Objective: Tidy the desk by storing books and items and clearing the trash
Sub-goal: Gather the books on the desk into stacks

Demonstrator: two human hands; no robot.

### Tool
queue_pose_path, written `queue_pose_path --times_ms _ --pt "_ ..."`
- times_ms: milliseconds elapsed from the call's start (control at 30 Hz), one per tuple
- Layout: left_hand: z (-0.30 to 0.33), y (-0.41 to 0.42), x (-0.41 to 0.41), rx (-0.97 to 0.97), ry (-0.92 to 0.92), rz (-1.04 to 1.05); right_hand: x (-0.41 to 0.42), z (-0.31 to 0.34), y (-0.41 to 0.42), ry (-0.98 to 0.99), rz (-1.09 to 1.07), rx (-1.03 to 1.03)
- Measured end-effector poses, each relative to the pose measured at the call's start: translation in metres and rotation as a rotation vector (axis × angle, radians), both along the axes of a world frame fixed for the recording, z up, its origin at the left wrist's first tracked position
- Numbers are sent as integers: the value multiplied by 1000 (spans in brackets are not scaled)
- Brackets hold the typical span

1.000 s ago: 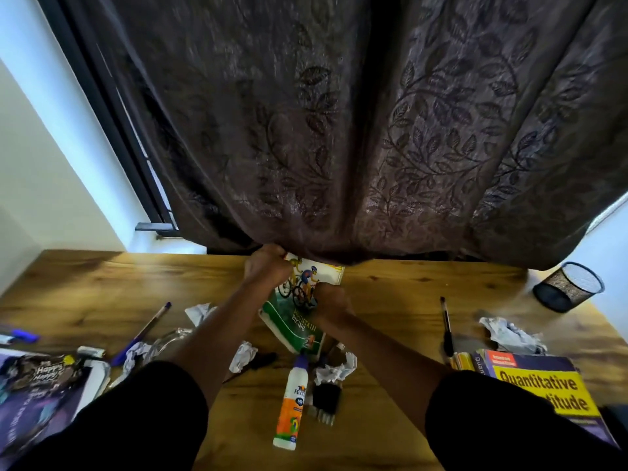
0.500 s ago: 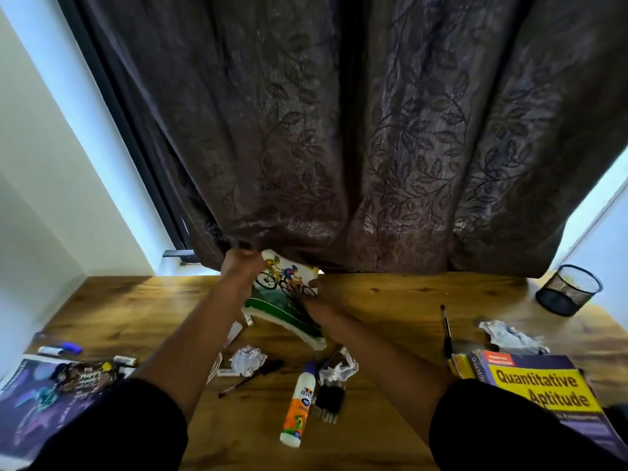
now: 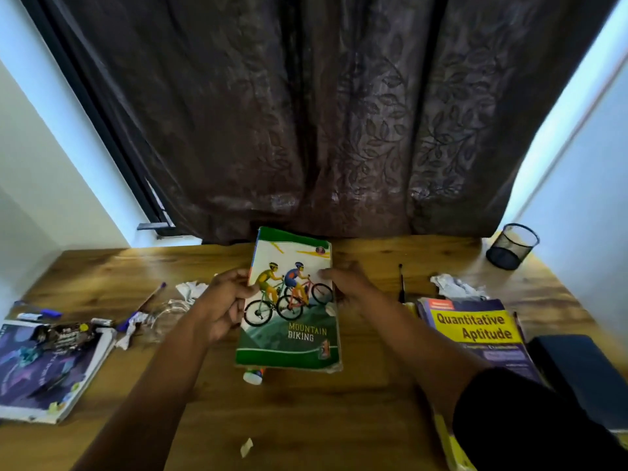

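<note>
wooden desk (image 3: 339,419) bears yellow book (image 3: 475,329), purple book (image 3: 47,368), mesh cup (image 3: 513,246).

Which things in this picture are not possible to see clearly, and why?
Head view:
- Glue bottle: only its end shows; the Mountain Biking book covers the rest.
- Right hand: fingers behind the book, grip unclear.
- Black object: cut off by the frame edge.
- Small print on Quantitative Aptitude book: blurred.

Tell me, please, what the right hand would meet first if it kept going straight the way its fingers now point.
The right hand points left, and its fingertips already seem to touch the right edge of the Mountain Biking book, so the book comes first, though blur hides the exact contact.
</note>
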State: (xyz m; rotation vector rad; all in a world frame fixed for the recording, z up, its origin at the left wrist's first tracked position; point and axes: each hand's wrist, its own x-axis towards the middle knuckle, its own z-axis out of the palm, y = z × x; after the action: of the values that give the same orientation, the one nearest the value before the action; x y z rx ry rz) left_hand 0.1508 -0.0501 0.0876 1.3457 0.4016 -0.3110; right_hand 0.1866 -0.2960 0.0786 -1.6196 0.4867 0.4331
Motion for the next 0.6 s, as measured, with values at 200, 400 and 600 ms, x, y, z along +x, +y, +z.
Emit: queue_pose_path --times_ms 200,400,600 --pt "-25 -69 -34 -9 71 -149 -25 -8 -75 -42 97 -332" --pt "-61 -125 -62 160 183 -187 -64 -20 -118 -141 321 -861" --pt "-86 -153 -84 773 77 -210 -90 -49 -118 -208 512 -1096"
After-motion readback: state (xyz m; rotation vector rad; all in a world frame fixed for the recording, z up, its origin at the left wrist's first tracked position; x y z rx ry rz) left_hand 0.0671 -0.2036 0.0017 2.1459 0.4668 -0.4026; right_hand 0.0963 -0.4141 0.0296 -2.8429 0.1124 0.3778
